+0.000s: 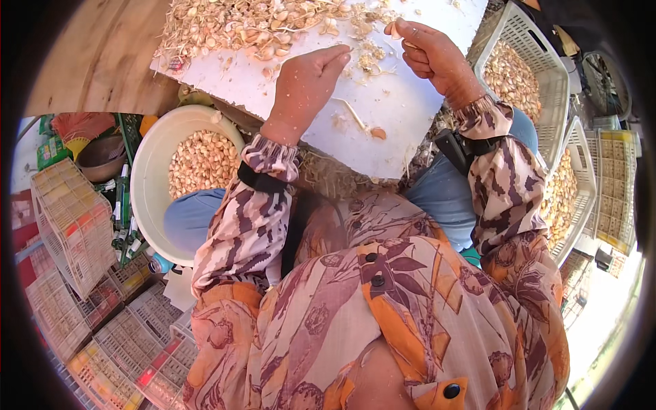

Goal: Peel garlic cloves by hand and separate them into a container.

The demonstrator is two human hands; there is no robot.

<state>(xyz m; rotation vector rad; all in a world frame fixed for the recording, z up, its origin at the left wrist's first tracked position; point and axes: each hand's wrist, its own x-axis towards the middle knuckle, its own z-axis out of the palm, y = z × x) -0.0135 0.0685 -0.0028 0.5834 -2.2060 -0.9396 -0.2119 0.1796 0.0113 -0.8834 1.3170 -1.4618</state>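
Note:
Above the white board (pixel 379 102) my right hand (pixel 428 51) pinches a garlic clove (pixel 395 32) between thumb and forefinger, its other fingers curled. My left hand (pixel 311 87) hovers over the same board with its back to the camera; its fingers look bent, and whether anything lies inside them is hidden. A heap of garlic cloves (pixel 225 23) with husks and dry stems covers the board's far left part. Bits of husk (pixel 370 55) lie between the hands. Nearer me, a single clove (pixel 378 133) rests beside a thin dry stem (pixel 351 111).
At left stands a cream plastic tub (pixel 146 154) holding peeled-apart cloves (pixel 202 164). White plastic crates (pixel 553 77) of cloves are at right. Green bottles (pixel 122 197), a metal bowl (pixel 102 156) and stacked crates (pixel 77 225) fill the left side.

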